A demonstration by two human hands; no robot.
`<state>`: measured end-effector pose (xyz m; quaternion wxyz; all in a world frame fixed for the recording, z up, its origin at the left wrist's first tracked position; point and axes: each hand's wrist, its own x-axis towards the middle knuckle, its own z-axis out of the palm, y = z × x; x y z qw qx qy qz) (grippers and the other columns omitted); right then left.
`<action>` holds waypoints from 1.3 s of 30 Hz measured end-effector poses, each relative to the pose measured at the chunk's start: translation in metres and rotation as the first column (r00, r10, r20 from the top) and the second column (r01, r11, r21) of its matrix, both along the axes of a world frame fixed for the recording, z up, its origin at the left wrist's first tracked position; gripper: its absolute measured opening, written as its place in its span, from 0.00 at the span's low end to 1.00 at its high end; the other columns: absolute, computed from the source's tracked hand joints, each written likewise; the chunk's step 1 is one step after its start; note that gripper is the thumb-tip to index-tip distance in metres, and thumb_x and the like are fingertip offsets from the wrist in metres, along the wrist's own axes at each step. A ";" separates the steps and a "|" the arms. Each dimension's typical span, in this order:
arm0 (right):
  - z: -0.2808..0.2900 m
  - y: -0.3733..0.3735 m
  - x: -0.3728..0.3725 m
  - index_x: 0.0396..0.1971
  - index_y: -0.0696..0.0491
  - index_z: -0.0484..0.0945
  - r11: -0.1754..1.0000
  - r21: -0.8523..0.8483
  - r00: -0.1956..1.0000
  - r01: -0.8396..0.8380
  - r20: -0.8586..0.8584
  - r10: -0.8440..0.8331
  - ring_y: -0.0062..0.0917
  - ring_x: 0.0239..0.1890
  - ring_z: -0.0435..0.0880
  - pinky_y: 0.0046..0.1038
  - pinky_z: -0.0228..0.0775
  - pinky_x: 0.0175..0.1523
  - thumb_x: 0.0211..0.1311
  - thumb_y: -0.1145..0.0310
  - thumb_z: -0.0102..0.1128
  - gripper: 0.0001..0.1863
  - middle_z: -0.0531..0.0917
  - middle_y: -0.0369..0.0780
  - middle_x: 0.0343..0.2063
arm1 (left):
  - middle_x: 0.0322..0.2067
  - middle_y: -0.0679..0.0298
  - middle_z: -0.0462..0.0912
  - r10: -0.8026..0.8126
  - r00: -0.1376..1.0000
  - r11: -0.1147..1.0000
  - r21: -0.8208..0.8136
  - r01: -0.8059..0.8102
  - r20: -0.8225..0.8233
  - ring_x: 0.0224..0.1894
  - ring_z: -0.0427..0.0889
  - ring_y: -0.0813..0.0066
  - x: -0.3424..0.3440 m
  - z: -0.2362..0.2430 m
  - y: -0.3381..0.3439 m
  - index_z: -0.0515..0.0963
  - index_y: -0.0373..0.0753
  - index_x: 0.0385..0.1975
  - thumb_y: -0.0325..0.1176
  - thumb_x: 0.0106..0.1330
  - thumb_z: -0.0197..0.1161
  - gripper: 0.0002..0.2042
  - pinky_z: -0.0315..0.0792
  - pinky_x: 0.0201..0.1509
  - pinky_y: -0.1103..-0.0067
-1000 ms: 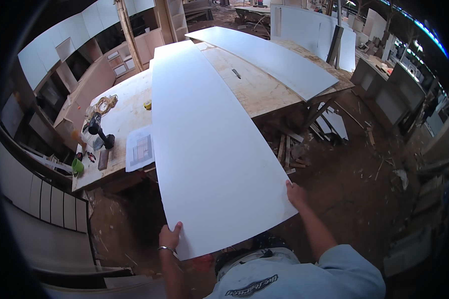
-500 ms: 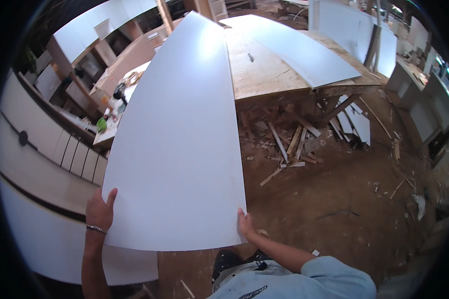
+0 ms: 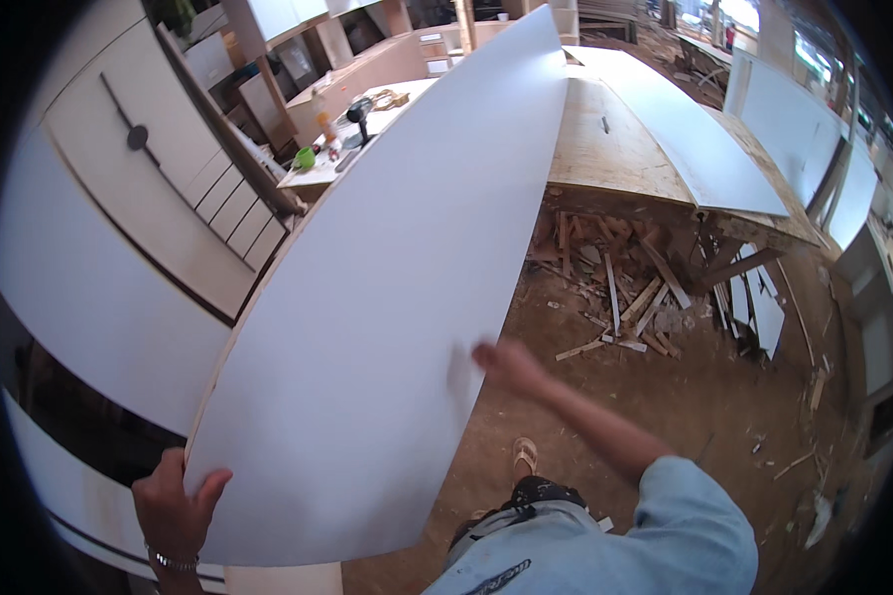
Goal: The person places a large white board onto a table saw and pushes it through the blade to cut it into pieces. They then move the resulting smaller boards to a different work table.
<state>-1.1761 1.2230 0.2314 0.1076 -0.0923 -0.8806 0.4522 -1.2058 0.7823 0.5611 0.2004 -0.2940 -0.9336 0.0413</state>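
Note:
My left hand [image 3: 174,501] grips the lower left edge of a large white panel [image 3: 387,278], thumb on its face and fingers around the edge. The panel is tilted on its long side, its far end rising above the plywood worktable [image 3: 615,139]. My right hand [image 3: 501,365] is at the panel's right portion, its fingers bent and blurred; I cannot tell whether they touch the surface. Another white panel [image 3: 695,154] lies on the worktable. On a white tabletop behind my panel are a black drill [image 3: 357,114], a green mug [image 3: 305,158] and a bottle [image 3: 321,116].
Large cabinet panels [image 3: 99,317] stand close on my left. Scrap wood [image 3: 625,297] is heaped under the worktable, with white offcuts [image 3: 759,307] at its right. Upright boards [image 3: 784,119] and cabinet carcasses [image 3: 863,288] line the right. My sandalled foot [image 3: 524,454] is on the dirty floor.
The panel has swung left off the tabletop and tilted, its far end now pointing up-right. My left hand moved left with it; my right hand came away from the edge, upward onto the face.

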 end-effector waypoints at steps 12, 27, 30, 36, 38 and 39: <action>0.269 0.018 -0.114 0.27 0.55 0.77 0.846 0.497 0.483 0.193 -0.799 0.359 0.42 0.33 0.79 0.41 0.66 0.56 0.71 0.63 0.45 0.16 0.79 0.44 0.24 | 0.25 0.53 0.69 0.407 0.889 0.908 -0.011 -0.419 -0.211 0.29 0.70 0.46 0.264 -0.028 -0.277 0.72 0.35 0.29 0.75 0.63 0.51 0.38 0.62 0.37 0.58; 0.168 -0.117 -0.036 0.22 0.54 0.74 0.548 0.824 0.536 -0.145 -0.400 0.743 0.40 0.24 0.77 0.40 0.69 0.32 0.65 0.46 0.62 0.25 0.76 0.41 0.21 | 0.26 0.61 0.79 0.490 0.870 0.871 0.007 -0.491 0.057 0.27 0.82 0.59 0.292 -0.278 -0.336 0.77 0.39 0.30 0.63 0.56 0.68 0.28 0.74 0.27 0.65; 0.173 -0.121 -0.034 0.31 0.54 0.77 0.285 0.875 0.470 -0.392 -0.075 0.879 0.41 0.28 0.80 0.42 0.71 0.35 0.60 0.41 0.68 0.27 0.79 0.41 0.25 | 0.30 0.61 0.83 0.517 0.855 0.855 0.011 -0.518 0.043 0.30 0.84 0.58 0.294 -0.323 -0.343 0.79 0.40 0.35 0.62 0.56 0.68 0.27 0.76 0.31 0.66; 0.155 -0.105 -0.062 0.47 0.50 0.80 0.037 0.768 0.544 -0.639 0.417 0.728 0.43 0.35 0.87 0.45 0.74 0.38 0.63 0.42 0.66 0.27 0.87 0.44 0.29 | 0.34 0.59 0.85 0.582 0.781 0.767 0.166 -0.619 0.225 0.36 0.85 0.53 0.283 -0.389 -0.334 0.81 0.39 0.40 0.54 0.59 0.72 0.23 0.78 0.46 0.61; 0.129 -0.111 -0.064 0.48 0.49 0.80 -0.012 0.780 0.525 -0.625 0.431 0.734 0.43 0.34 0.87 0.44 0.75 0.38 0.63 0.42 0.65 0.26 0.87 0.43 0.29 | 0.41 0.55 0.85 0.630 0.656 0.710 0.033 -0.703 0.416 0.44 0.84 0.51 0.270 -0.413 -0.330 0.80 0.38 0.45 0.47 0.61 0.72 0.21 0.74 0.57 0.59; 0.110 -0.115 -0.066 0.48 0.48 0.81 -0.027 0.787 0.522 -0.617 0.434 0.734 0.42 0.35 0.88 0.44 0.76 0.38 0.63 0.43 0.65 0.25 0.87 0.43 0.29 | 0.44 0.54 0.85 0.647 0.574 0.683 -0.045 -0.729 0.502 0.49 0.83 0.50 0.265 -0.427 -0.328 0.80 0.38 0.48 0.44 0.62 0.73 0.21 0.71 0.62 0.58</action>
